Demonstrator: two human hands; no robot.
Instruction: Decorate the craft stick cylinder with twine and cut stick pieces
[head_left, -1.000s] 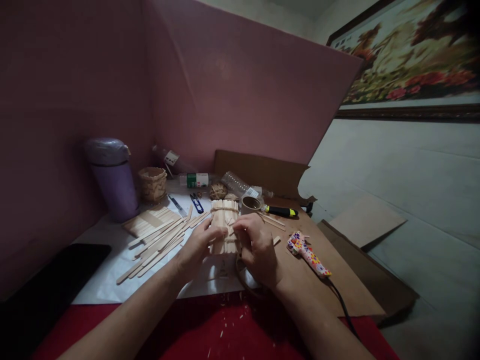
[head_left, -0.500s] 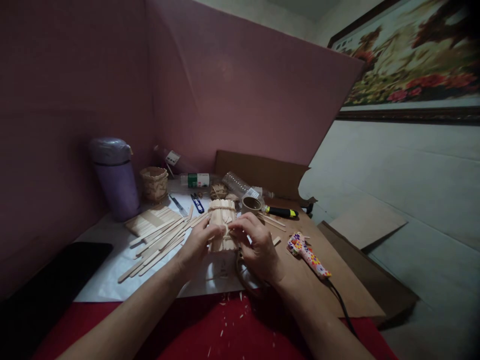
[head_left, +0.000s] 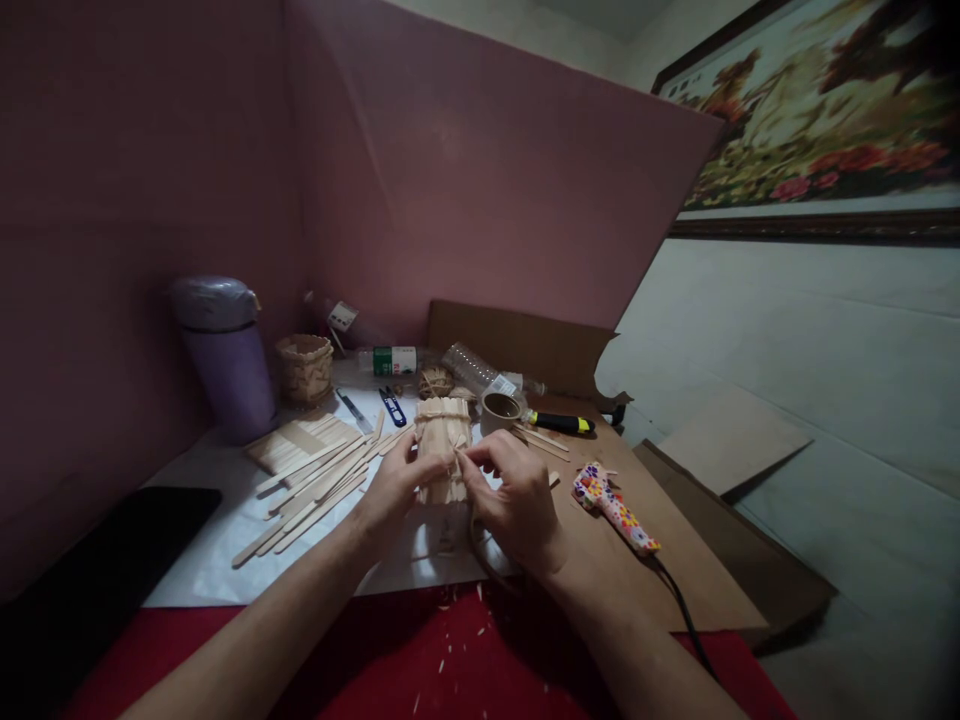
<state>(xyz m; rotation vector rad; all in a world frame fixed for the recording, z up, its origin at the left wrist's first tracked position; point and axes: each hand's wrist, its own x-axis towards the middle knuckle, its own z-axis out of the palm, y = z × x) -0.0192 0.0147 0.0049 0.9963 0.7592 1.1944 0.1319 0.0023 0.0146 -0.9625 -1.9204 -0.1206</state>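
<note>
A small holder of craft sticks [head_left: 439, 425], bound with twine near its top and lower down, is between my hands over the white sheet. My left hand [head_left: 394, 490] grips its left side, thumb across the front. With thumb and forefinger pinched, my right hand [head_left: 517, 495] is at the front of the holder, on what looks like the twine; the exact bit is too small to make out. Scissors are partly hidden beneath my right hand. Loose craft sticks [head_left: 315, 500] lie to the left, next to a banded bundle of sticks [head_left: 296, 443].
A purple tumbler [head_left: 229, 370] and a woven basket [head_left: 305, 370] stand at the left. Behind lie a cutter knife [head_left: 354, 412], blue snips [head_left: 392, 406], a twine ball [head_left: 435, 383], a plastic bottle [head_left: 476, 368] and a tape roll [head_left: 500, 410]. A flowered glue gun [head_left: 615, 508] rests on cardboard, right.
My left thumb has slid a little further across the holder's front, and my right fingers have closed into a tighter pinch there. The view has shifted slightly.
</note>
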